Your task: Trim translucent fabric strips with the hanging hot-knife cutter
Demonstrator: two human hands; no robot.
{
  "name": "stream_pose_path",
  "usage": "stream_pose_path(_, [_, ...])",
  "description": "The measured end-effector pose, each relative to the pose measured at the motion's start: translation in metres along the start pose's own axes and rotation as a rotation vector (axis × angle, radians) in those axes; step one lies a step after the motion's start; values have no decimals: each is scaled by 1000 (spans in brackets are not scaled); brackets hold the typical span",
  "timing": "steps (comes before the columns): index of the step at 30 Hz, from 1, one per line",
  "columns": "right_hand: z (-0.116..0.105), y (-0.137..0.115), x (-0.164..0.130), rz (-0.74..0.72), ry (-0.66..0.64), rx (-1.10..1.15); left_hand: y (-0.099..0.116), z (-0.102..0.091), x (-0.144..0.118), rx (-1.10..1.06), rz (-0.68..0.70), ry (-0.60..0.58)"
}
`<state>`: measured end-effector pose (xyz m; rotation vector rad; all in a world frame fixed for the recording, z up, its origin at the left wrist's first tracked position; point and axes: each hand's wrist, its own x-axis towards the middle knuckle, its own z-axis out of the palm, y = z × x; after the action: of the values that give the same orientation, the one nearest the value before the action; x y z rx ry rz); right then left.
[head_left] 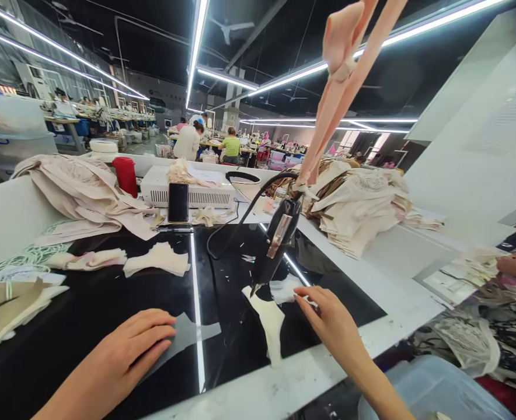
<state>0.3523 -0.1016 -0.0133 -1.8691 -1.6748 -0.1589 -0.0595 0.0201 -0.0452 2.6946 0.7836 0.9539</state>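
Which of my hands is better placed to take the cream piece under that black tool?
Probably your right hand: it's close beside the cream piece, though at the white scrap. Your left hand lies farther away, over the grey piece.

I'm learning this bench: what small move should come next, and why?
Perhaps the right hand should lift the white sheer fabric: its fingers are at that fabric's edge, while the left hand lies farther off, over a grey sheer piece on the black tabletop.

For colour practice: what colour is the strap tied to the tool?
The strap is peach-pink, best seen in the head view.
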Motion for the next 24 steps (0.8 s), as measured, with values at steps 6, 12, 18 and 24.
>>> stream_pose_path(6, [21,18,22,-5,-51,-22,-9,3,-4,31,7,11])
stream_pose_path(12, [36,23,32,6,-132,-7,-9,1,-2,36,47,18])
stream_pose_path(18, [39,23,33,95,-130,135,-8,0,1,29,18,-5])
stream_pose_path(24, [31,35,39,372,-3,404,-9,0,1,34,31,38])
